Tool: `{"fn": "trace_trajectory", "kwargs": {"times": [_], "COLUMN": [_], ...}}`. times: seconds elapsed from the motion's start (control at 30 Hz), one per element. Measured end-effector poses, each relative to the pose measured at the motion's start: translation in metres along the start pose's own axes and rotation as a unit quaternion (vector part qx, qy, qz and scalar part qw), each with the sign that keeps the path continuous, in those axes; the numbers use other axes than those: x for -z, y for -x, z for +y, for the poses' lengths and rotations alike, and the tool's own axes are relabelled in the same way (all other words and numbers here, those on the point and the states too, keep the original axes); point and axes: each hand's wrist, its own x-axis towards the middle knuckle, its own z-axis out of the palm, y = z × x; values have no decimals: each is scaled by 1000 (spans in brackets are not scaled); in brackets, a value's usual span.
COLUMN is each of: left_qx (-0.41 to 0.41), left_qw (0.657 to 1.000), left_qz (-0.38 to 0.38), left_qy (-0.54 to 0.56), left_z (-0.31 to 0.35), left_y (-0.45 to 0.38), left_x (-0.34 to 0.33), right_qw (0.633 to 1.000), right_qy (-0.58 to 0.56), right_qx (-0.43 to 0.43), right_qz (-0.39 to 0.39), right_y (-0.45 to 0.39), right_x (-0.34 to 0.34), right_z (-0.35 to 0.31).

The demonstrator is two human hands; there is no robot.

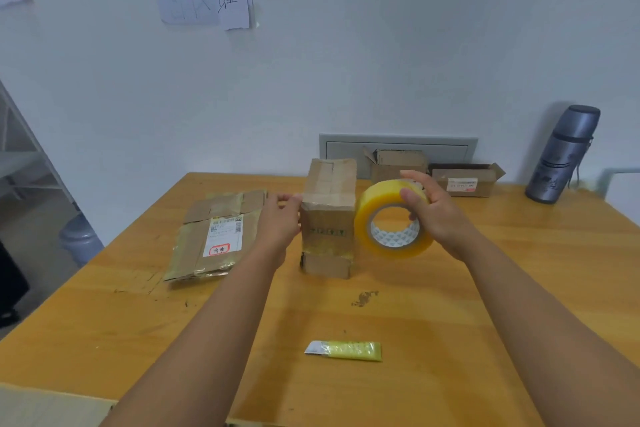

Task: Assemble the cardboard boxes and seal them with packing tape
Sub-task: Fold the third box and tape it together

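Seen from above the forearms: tall, upright brown cardboard box [329, 218], already banded with clear tape, standing on the yellow wooden worktop [450, 305] between two grips. Left hand [278, 224] flat against the box's left face, fingers straight, steadying rather than clasping. Right hand [431, 210] curled round the rim of a wide yellow roll of packing tape [393, 218], held just off the box's right edge, core facing the camera. Box directly left of the tape grip, long axis vertical; no loose tape end visible, so probably still to be found and pulled across toward the box. Beyond the left grip, a flattened, taped cardboard parcel with a white shipping label [216, 236]. Behind the tape grip, two small open cardboard cartons [464, 180] near the wall and, farther right, a grey steel flask [561, 154]. Nearer the body, a small yellow-green sachet [346, 350], well clear. Nothing standing between roll and box.
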Motion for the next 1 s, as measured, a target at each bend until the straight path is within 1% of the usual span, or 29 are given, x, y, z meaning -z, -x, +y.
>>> {"fn": "trace_trajectory", "kwargs": {"times": [0.1,0.2,0.37,0.43,0.5,0.6,0.67,0.7,0.73,0.8,0.87,0.9,0.93,1.0], "left_qx": [-25,-74,-154,-188,-200,-199,-192,-202,-224,-301,-379,-401,-413,-434], "left_qw": [999,994,972,958,954,959,954,940,917,851,797,778,767,756], "left_qz": [2,-16,-78,-80,-67,-76,-80,-65,-40,-9,-37,-59,-69,-56], "left_qy": [-34,-79,-159,-200,-213,-188,-216,-267,-328,-429,-469,-480,-486,-488], "left_z": [9,15,2,-5,-8,-7,-6,-5,-5,-8,-10,-10,-11,-11], "left_y": [-6,-1,18,21,24,25,24,21,18,12,8,6,4,2], "left_x": [-5,-4,-3,-5,-8,-9,-9,-7,-6,-5,-5,-6,-6,-8], "right_qw": [1000,1000,1000,1000,1000,1000,999,999,999,999,998,997,996,993], "right_qy": [-6,-13,-14,-18,-18,-12,-1,8,19,39,54,60,66,91], "right_qx": [16,17,12,14,15,13,19,24,28,32,44,51,59,72], "right_qz": [-2,-1,5,11,15,21,25,22,16,7,2,-2,-6,-13], "right_y": [8,15,21,23,23,24,25,24,23,22,20,19,19,18], "right_x": [-5,-5,-8,-11,-12,-11,-8,-8,-9,-11,-13,-13,-12,-10], "right_z": [2,2,6,9,10,14,17,17,16,14,13,12,12,10]}}
